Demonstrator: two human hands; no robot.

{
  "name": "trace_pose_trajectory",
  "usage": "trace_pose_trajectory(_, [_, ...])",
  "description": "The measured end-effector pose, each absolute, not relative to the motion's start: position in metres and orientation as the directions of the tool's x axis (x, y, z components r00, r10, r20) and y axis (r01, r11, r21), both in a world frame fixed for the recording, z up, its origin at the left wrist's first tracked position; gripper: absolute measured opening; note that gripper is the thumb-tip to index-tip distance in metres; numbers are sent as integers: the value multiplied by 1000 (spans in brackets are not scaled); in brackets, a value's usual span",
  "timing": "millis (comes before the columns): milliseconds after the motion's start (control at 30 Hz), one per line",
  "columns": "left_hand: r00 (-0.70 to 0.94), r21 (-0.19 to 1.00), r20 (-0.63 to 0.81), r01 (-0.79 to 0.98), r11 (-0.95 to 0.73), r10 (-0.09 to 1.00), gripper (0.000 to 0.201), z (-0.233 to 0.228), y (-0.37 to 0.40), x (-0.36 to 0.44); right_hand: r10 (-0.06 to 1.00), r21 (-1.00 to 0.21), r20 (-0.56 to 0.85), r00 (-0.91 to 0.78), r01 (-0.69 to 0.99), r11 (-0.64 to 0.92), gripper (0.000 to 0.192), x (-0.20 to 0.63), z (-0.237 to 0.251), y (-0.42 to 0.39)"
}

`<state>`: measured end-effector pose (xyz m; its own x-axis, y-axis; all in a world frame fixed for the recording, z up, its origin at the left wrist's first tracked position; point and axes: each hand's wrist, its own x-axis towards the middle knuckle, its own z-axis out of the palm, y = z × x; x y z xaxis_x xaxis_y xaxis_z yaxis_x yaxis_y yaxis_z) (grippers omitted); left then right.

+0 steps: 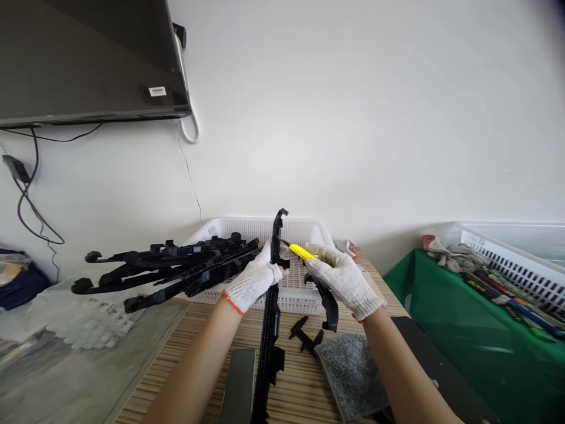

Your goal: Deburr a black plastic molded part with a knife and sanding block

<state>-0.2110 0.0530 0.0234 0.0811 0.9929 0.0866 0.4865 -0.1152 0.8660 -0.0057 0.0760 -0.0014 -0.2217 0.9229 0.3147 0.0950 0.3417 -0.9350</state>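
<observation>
Left hand [253, 282] grips a long black plastic strip [270, 318], right hand [342, 277] holds a yellow-handled knife [301, 252] against it; a stack of similar strips [176, 265] lies left of the hands, trimming apparently partway.

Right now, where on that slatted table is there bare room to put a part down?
Bare slats show left of the long black part, below the left hand, down to the table edge. A thin strip lies between that part and the grey pad. Crowded: the white basket with stacked black parts behind, loose black clips near the right hand.
</observation>
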Motion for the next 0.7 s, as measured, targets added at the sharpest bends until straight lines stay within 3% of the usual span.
trace_pose_trajectory(267, [22,774,33,632,-40,999,85,35,49,-203,916,-927,354,-191,61,371,54,-10,-6,78])
trace_pose_trajectory(433, [-28,769,-12,638,27,1000,84,41,44,-197,913,-930,346,-215,50,364,54,-11,-6,78])
trace_pose_trajectory(700, [-65,838,88,545,-39,994,81,39,44,-189,903,-920,372,-215,41,389,54,-12,-3,75])
